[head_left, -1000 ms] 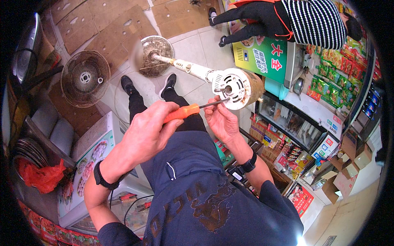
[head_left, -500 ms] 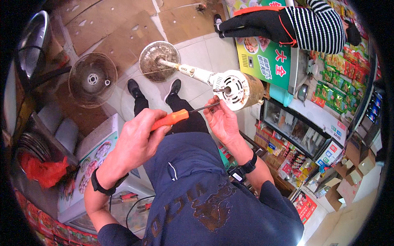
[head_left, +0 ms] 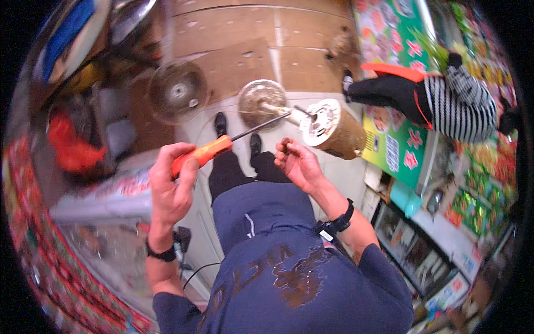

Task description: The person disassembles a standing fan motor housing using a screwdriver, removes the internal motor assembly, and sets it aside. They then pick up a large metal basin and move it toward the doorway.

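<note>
In my left hand (head_left: 171, 183) is a screwdriver (head_left: 207, 154) with an orange handle, my fingers wrapped round it. Its dark shaft points up to the right and ends close to the motor head (head_left: 336, 129) of a stripped pedestal fan. That head has a white slotted face, a bare spindle and a stained, yellowed housing. A white pole joins it to a dirty round base (head_left: 261, 89) on the floor. Below the motor, apart from it, my right hand (head_left: 300, 164) has its fingers curled and the tips pinched. Something small and dark may be between them; I cannot make it out.
A round wire fan grille (head_left: 178, 92) rests on the floor at the left. Beyond the fan, a person in a striped top (head_left: 460, 103) stands by a green-fronted counter (head_left: 397, 153). Shelves of packets line the right. A red plastic bag (head_left: 72, 146) hangs at the left.
My view has swung, shifting the surroundings. The screwdriver's shaft has come away from my right fingers, its tip now higher by the motor. My right hand has drawn off from the fan head.
</note>
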A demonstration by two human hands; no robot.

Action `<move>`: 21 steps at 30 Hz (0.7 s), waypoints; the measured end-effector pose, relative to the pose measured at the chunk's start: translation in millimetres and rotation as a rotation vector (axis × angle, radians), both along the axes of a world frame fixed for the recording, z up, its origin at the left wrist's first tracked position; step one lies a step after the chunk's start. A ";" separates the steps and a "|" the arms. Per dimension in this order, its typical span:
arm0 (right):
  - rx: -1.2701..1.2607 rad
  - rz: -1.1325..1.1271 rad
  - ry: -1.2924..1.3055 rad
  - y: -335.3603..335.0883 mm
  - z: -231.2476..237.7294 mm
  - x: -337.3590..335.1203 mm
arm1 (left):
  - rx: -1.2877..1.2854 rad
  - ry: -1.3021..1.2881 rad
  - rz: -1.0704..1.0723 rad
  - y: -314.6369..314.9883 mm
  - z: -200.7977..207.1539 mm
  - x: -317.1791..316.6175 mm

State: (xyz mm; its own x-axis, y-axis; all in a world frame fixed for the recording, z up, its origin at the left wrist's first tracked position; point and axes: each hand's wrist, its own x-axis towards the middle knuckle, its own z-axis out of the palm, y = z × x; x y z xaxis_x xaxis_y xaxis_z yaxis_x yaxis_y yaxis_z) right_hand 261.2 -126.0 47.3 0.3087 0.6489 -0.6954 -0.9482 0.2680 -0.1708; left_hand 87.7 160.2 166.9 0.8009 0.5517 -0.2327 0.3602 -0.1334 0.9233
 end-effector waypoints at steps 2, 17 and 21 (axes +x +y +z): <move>0.010 0.164 -0.028 1.1 -9.0 -3.9 | 0.004 -0.048 0.164 -39.1 -9.2 -29.2; 0.338 1.323 -0.498 171.9 -1.6 -227.7 | -0.214 -0.421 1.296 -231.5 -3.8 -274.9; 0.463 1.513 -0.873 223.6 -15.4 -330.6 | -0.145 -0.416 1.491 -259.4 -0.9 -339.1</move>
State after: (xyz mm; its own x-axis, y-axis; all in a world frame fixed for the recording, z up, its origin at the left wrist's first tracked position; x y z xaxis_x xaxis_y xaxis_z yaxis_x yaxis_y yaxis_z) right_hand -69.5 97.6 31.9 -0.5317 0.7596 -0.3745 -0.0789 -0.4847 -0.8711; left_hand -251.5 -99.2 166.0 -0.4134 0.8723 -0.2611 -0.1949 0.1954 0.9612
